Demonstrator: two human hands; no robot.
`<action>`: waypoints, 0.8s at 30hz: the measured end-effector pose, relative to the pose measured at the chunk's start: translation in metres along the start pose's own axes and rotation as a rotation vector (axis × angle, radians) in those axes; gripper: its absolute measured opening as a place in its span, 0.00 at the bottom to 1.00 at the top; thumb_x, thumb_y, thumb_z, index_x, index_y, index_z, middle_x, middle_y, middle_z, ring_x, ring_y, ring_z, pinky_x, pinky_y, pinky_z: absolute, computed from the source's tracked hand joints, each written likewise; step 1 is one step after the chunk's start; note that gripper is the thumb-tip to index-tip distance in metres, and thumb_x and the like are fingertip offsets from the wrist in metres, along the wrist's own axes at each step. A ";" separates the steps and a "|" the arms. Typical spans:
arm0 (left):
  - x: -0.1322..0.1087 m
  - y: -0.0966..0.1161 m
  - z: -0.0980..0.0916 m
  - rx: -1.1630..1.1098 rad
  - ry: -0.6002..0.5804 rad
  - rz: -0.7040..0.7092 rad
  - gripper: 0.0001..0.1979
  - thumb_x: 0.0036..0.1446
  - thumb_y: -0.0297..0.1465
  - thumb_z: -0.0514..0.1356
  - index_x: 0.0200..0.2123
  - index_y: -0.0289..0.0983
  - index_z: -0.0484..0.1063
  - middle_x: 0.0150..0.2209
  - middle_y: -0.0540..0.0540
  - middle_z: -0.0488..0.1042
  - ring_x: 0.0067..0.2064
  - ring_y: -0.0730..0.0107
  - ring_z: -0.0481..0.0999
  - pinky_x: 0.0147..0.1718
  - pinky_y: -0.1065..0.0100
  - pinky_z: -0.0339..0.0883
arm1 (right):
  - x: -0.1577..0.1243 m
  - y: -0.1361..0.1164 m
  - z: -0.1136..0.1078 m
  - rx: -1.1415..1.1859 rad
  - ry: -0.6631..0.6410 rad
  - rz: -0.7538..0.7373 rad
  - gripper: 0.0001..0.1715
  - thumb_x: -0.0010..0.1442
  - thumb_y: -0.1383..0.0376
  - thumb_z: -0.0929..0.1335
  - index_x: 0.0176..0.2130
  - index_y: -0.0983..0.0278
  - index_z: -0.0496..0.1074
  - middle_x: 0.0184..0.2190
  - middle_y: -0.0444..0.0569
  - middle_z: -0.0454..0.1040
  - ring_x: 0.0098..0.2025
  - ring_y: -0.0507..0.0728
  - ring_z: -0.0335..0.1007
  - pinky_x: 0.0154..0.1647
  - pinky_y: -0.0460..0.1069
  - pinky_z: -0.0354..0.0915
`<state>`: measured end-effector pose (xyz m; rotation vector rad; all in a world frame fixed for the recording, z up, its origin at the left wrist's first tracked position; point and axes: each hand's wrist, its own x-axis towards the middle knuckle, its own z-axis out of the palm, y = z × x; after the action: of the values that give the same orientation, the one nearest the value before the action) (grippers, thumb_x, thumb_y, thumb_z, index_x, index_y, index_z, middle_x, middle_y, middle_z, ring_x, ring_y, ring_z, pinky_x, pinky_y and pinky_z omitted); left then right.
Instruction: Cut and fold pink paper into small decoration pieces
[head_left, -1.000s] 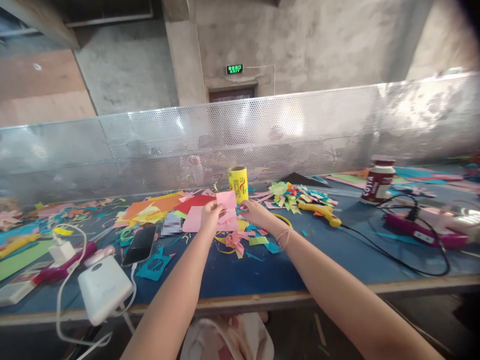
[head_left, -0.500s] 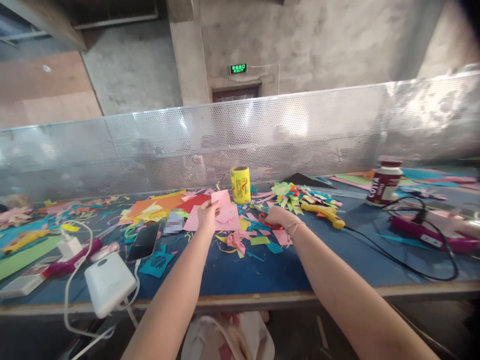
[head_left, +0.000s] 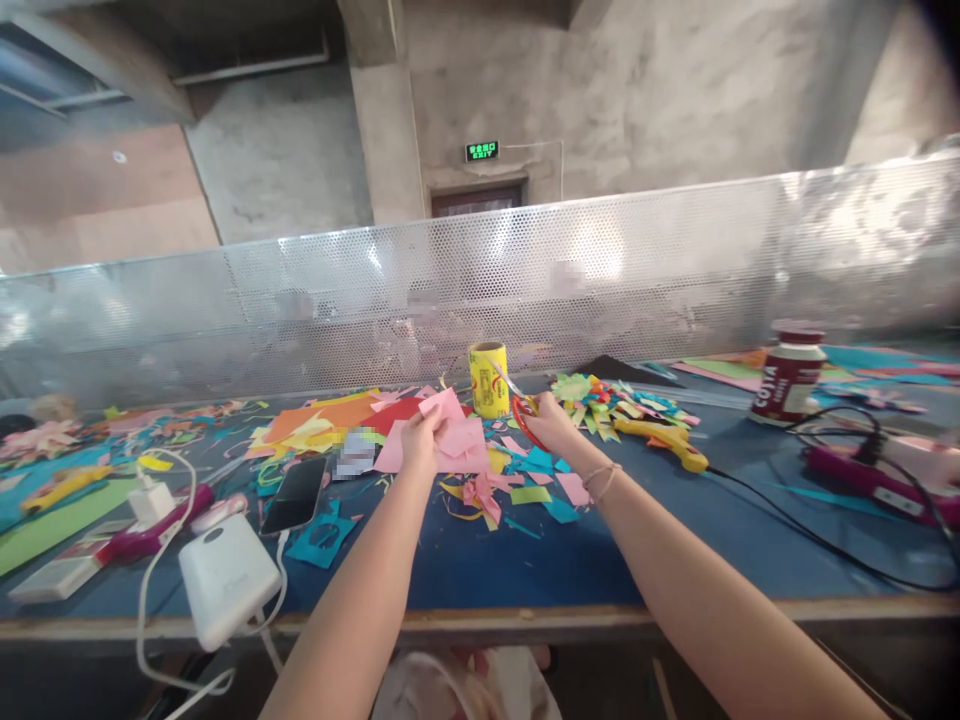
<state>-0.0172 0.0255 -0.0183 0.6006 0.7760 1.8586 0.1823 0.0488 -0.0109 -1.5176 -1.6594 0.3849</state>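
One thing in each hand, working above the blue-topped desk: with the left hand, pinching a small pink paper piece between thumb and fingers, raised just above a larger flat pink paper sheet in view; with the right hand, gripping a pair of red-handled metal scissors, closing around the handles and pointing the silver blades up and to the left, crossing in view the front of a yellow printed cylinder. Leaving unclear, at this size, the gap between the blades and any contact with the cylinder. For good handling, probably needing to clear the tips of the cylinder first, then bring the blades level with the free edge of the small piece. Seemingly doing best by pinching well back from that edge, holding the left fingertips out of the cutting line, pulling the paper taut without creasing, and turning the paper rather than the wrist.
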 end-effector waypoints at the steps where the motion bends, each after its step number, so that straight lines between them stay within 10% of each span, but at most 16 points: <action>1: 0.000 0.001 0.000 -0.020 0.015 0.002 0.05 0.41 0.22 0.63 0.23 0.32 0.69 0.24 0.49 0.71 0.30 0.75 0.74 0.38 0.68 0.70 | -0.004 -0.005 0.004 0.066 -0.017 0.009 0.20 0.47 0.56 0.68 0.36 0.65 0.60 0.30 0.53 0.71 0.33 0.59 0.68 0.28 0.49 0.61; 10: 0.002 0.007 0.000 -0.121 0.102 0.108 0.06 0.44 0.18 0.60 0.23 0.33 0.66 0.26 0.50 0.70 0.34 0.75 0.74 0.40 0.67 0.71 | -0.034 -0.022 0.033 0.450 -0.333 -0.229 0.20 0.46 0.54 0.69 0.32 0.61 0.57 0.30 0.44 0.67 0.33 0.53 0.64 0.34 0.48 0.62; 24: 0.000 0.004 0.001 0.009 0.019 0.193 0.07 0.43 0.23 0.61 0.24 0.34 0.63 0.25 0.51 0.66 0.30 0.77 0.71 0.38 0.66 0.72 | -0.036 -0.023 0.038 0.428 -0.378 -0.275 0.15 0.50 0.55 0.66 0.31 0.61 0.59 0.29 0.42 0.65 0.34 0.52 0.62 0.37 0.49 0.59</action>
<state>-0.0185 0.0248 -0.0147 0.6850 0.7608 2.0403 0.1362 0.0212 -0.0306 -0.9239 -1.8911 0.8539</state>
